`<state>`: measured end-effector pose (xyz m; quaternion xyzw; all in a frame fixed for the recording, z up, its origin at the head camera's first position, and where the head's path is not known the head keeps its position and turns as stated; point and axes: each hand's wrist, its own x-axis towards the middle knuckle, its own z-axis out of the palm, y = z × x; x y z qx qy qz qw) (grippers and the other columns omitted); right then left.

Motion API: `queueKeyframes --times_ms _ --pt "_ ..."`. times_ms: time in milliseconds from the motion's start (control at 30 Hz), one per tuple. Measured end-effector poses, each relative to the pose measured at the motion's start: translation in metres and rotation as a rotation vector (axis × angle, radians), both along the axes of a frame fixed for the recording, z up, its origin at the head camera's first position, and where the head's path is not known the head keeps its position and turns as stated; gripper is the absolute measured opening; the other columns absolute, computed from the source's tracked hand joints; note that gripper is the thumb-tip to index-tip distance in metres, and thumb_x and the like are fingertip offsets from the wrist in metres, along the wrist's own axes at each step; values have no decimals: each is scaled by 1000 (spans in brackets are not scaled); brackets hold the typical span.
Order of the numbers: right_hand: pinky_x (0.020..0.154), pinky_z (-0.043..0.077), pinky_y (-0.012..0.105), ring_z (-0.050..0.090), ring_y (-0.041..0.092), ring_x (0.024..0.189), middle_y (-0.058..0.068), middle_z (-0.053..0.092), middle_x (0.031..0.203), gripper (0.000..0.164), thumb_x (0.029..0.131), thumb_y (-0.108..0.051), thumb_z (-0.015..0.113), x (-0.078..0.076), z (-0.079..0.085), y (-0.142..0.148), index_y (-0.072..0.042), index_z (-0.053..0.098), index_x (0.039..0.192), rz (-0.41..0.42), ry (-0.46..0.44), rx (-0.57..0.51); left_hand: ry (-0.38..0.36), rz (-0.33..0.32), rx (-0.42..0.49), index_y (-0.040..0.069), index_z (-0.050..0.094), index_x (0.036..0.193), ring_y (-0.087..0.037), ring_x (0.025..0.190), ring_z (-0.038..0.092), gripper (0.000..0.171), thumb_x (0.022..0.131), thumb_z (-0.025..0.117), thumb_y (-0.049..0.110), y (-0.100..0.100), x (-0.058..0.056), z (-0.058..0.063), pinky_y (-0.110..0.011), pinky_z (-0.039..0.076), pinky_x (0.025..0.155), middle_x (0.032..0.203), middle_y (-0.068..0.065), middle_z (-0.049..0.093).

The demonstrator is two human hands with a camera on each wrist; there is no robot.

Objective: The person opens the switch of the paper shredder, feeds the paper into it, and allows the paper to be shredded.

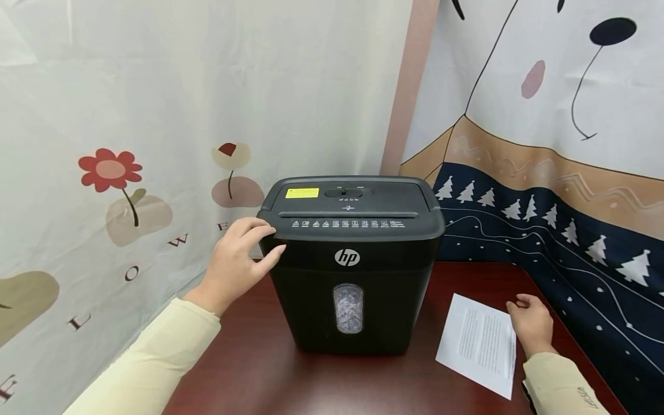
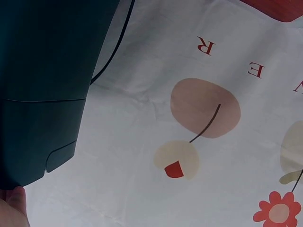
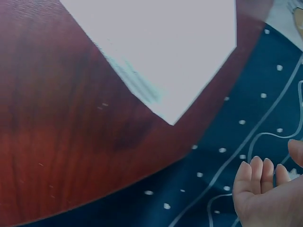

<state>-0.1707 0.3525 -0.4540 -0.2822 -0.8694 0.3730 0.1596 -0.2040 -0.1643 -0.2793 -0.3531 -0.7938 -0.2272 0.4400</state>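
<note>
A black HP paper shredder [image 1: 321, 294] stands upright on the table, with a long feed slot in its top and paper scraps showing behind a small front window [image 1: 349, 309]. My left hand [image 1: 236, 259] is at the shredder's upper left corner, thumb and fingers apart, fingertips at its edge. In the left wrist view, a fingertip [image 2: 18, 198] meets the rim of the dark housing [image 2: 42, 127]. A printed sheet of paper [image 1: 479, 346] lies to the right of the shredder. Beside its right edge, my right hand [image 1: 533, 325] hangs loosely curled with nothing in it.
The reddish-brown table [image 1: 249, 369] carries the shredder and the sheet. Behind it hangs a pale curtain [image 1: 311, 86] with printed flowers; a dark blue patterned cloth [image 1: 581, 276] runs along the right side. A thin black cord [image 2: 116, 52] curves behind the shredder.
</note>
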Motion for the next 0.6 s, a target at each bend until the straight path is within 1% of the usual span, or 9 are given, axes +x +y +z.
queueKeyframes --times_ms 167,400,600 --pt "94 42 60 47 52 112 38 47 125 46 96 -15 49 3 -13 3 15 42 130 -4 -79 -8 5 -2 4 -2 68 94 -30 91 58 25 73 78 9 1 0 0 -41 50 78 96 -14 62" --pt "96 40 59 47 54 113 40 45 126 50 93 -16 50 9 -30 8 17 40 128 -9 -144 -22 -5 2 3 -2 67 93 -29 92 57 24 76 74 13 1 1 -2 -38 49 79 96 -14 61" --pt "100 36 61 42 55 113 42 39 123 54 90 -16 52 12 -41 10 19 36 127 0 -256 -13 -8 -7 13 -2 67 93 -30 91 57 23 76 74 13 0 2 -3 -37 47 80 95 -15 61"
